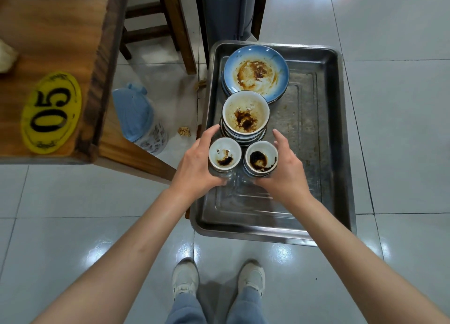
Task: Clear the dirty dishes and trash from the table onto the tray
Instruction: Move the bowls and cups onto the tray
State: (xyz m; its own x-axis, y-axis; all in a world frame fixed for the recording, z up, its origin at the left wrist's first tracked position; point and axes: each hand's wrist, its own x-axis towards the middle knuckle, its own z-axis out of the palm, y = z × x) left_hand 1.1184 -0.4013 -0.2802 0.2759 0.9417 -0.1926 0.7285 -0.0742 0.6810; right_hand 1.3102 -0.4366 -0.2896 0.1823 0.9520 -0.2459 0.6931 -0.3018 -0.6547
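The only writing that reads is "05", black on a yellow oval number tag (50, 112) lying flat near the front edge of the wooden tabletop (58, 28); no brand shows on any dish. The metal tray (326, 133) sits on the tiled floor (401, 104), and its left side carries the dirty dishes: a blue plate (255, 72) smeared brown at the far end, a stack of bowls (246, 116) with a dark stain in the top one just nearer, and two small stained cups side by side nearest the person. The left hand (194, 162) curls around the left cup (224, 155), thumb low at its base and fingers reaching up beside the bowl stack. The right hand (283, 165) wraps the right cup (260, 158) the same way from the other side. Both forearms stretch forward and down, bare. A crumpled napkin (7, 56) rests at the tabletop's left edge. Between tabletop and tray stand a bin lined with a blue bag (136, 114) and scraps of trash (184, 131) on the floor.
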